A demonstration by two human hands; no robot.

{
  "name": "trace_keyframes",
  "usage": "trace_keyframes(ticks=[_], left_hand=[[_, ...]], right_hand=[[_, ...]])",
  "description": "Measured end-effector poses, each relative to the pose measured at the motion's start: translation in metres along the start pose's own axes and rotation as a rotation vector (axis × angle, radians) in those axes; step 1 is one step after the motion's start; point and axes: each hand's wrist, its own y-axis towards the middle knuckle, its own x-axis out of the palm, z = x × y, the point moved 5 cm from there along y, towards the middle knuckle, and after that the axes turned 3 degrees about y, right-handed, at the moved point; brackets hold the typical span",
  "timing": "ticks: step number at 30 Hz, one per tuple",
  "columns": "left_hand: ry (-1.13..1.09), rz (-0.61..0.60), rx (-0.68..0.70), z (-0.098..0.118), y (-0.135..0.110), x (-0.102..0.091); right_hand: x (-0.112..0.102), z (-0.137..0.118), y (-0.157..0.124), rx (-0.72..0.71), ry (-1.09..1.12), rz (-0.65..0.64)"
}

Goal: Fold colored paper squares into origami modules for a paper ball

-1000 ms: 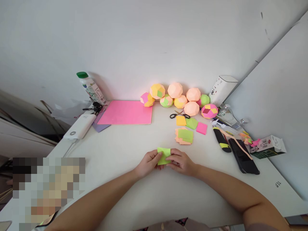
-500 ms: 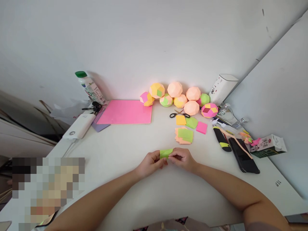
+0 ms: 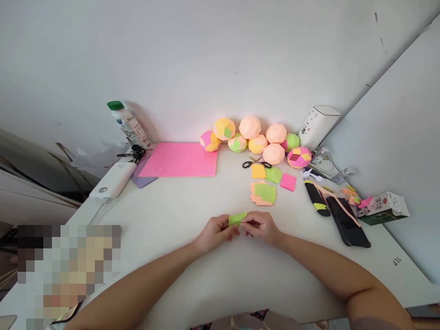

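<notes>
Both hands meet just above the white table (image 3: 178, 215), pinching a small green paper note (image 3: 237, 218) that is folded into a narrow strip. My left hand (image 3: 216, 233) grips its left end with thumb and fingers closed. My right hand (image 3: 261, 228) pinches the right end. Behind them lies a loose pile of orange and green paper squares (image 3: 263, 193), with single yellow, green and pink notes (image 3: 288, 182) further back.
Several folded paper balls (image 3: 250, 128) line the wall, with black scissors (image 3: 256, 163) in front. A pink sheet (image 3: 179, 160), a power bank (image 3: 113, 179), keys and a green-capped bottle (image 3: 128, 123) are at the left. A phone (image 3: 348, 222), highlighter (image 3: 317, 198) and carton (image 3: 382, 208) lie right.
The green note went from a flat, wider piece to a narrow folded strip between my fingers. In the last half second the hands hardly moved.
</notes>
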Motion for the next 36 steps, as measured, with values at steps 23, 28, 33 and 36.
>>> trace_keyframes(ticks=[23, 28, 33, 36], left_hand=[[-0.085, 0.066, -0.067, 0.006, 0.0, -0.003], [-0.041, 0.08, -0.068, 0.004, 0.001, -0.003], [-0.045, 0.079, -0.076, 0.004, 0.001, -0.002], [-0.054, 0.077, -0.079, 0.004, 0.001, -0.003]], right_hand=[[0.004, 0.013, 0.007, 0.428, 0.15, -0.103], [0.003, 0.013, 0.007, 0.427, 0.143, -0.1], [0.003, 0.013, 0.007, 0.439, 0.142, -0.097], [0.004, 0.014, 0.007, 0.438, 0.148, -0.103]])
